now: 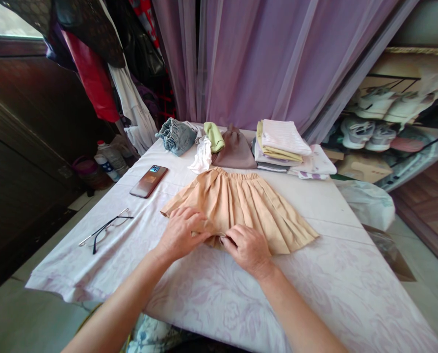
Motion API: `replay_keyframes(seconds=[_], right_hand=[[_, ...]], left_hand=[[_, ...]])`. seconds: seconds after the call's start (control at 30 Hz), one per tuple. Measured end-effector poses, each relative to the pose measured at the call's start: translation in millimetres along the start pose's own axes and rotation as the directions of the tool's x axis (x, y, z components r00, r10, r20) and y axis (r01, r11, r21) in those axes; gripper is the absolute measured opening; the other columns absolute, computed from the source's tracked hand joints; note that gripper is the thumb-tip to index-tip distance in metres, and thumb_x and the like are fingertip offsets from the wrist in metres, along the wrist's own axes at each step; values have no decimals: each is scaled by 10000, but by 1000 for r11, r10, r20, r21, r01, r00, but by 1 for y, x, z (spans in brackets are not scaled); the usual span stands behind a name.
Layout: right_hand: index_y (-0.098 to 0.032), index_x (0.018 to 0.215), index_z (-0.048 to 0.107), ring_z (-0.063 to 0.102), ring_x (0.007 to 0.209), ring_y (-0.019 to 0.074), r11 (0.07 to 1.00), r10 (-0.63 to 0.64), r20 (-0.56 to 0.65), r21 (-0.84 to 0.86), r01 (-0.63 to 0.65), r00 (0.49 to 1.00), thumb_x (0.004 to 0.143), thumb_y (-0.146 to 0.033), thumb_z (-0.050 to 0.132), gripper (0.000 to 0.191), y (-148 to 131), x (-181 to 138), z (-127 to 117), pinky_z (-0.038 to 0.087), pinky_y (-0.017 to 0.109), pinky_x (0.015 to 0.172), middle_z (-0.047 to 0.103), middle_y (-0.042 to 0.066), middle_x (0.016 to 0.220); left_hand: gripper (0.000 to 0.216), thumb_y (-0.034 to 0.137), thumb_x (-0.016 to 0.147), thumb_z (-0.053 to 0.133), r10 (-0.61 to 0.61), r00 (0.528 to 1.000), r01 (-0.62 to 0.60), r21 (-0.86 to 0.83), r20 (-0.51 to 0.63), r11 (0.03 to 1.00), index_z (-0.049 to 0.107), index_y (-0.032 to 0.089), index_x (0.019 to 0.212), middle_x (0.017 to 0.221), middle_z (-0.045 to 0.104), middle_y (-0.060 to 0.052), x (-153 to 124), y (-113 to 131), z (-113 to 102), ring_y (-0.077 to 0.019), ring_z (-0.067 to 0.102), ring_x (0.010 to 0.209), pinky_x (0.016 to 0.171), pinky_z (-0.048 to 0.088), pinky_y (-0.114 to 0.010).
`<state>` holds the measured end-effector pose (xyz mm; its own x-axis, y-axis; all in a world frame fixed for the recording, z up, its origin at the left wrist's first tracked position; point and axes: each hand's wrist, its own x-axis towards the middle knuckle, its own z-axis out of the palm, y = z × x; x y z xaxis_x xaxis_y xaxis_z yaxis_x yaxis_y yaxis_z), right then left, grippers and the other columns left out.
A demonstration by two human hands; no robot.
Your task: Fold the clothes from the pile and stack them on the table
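A peach pleated skirt [241,203] lies spread on the table [332,289], its elastic waistband toward the far side. My left hand [180,233] rests on the skirt's near left hem, fingers curled and pinching the cloth. My right hand [246,247] sits just beside it, fingers bent down and gripping the same hem edge. The two hands nearly touch at the middle of the hem.
A phone [148,181] and a pair of glasses [106,229] lie at the left. At the far edge are bunched clothes [207,142] and a folded stack [283,144]. Purple curtains hang behind, a shoe rack [388,117] stands at the right, and hanging clothes are at the far left.
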<state>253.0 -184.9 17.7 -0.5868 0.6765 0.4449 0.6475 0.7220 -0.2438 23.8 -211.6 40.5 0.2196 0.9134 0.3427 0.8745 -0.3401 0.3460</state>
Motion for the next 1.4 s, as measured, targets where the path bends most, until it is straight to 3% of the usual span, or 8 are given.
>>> replay_keyframes(seconds=[0.13,0.23,0.37,0.47,0.63,0.83,1.1,1.4], right_hand=[[-205,767,662,586,715,143,1000,-4,-25,9,4,1000,961,-291,505,264,-5,1,-2,391,277,688,650,31,740],[-210,787,680,592,720,142,999,-40,9,33,39,999,960,-301,509,261,-5,0,-1,396,273,690,655,26,746],[-219,861,708,611,748,142,994,-71,58,85,66,996,956,-298,516,228,-4,1,-2,411,268,707,672,26,780],[-213,838,703,611,737,140,995,-57,57,82,53,997,957,-271,500,242,-3,6,-5,415,265,706,669,24,766],[-217,916,699,619,751,140,1000,0,20,26,0,1000,954,-227,496,207,4,28,-7,428,262,719,679,19,793],[-238,1119,661,608,940,189,996,18,159,-94,-3,987,900,-136,535,272,13,71,5,448,295,809,676,57,1013],[-222,920,702,568,925,201,978,-14,251,-197,65,968,900,-152,537,180,20,99,20,424,303,792,650,58,930],[-239,858,738,559,926,201,991,25,286,-130,13,958,860,-126,563,208,29,87,26,418,315,795,680,56,955]], left_hand=[[212,300,808,706,87,993,-87,-10,84,996,657,256,1009,1038,688,-31,-1,-1,6,-230,611,994,906,419,-401],[82,203,874,599,120,993,-120,10,19,993,659,235,919,947,704,-21,-2,-10,6,-202,626,913,841,427,-365],[163,124,876,514,123,985,-126,-16,-117,992,647,217,889,880,698,-26,-5,-14,6,-181,619,826,753,435,-321],[184,77,836,509,159,983,-165,-64,-88,984,634,212,849,849,691,-18,-7,-12,8,-177,606,809,758,439,-317],[188,105,892,497,206,975,-214,-107,-80,971,651,211,873,887,682,-33,-8,-7,12,-169,603,830,777,454,-320],[200,162,943,478,197,966,-218,-116,-170,969,669,209,907,923,650,-53,-10,-5,11,-155,606,845,766,465,-303],[213,145,939,442,221,963,-235,-79,-152,969,648,191,915,945,654,-64,-15,-7,9,-162,586,856,762,461,-315],[213,100,848,451,233,970,-222,-144,64,964,634,202,885,773,666,-39,-13,-2,13,-183,592,777,764,470,-344]])
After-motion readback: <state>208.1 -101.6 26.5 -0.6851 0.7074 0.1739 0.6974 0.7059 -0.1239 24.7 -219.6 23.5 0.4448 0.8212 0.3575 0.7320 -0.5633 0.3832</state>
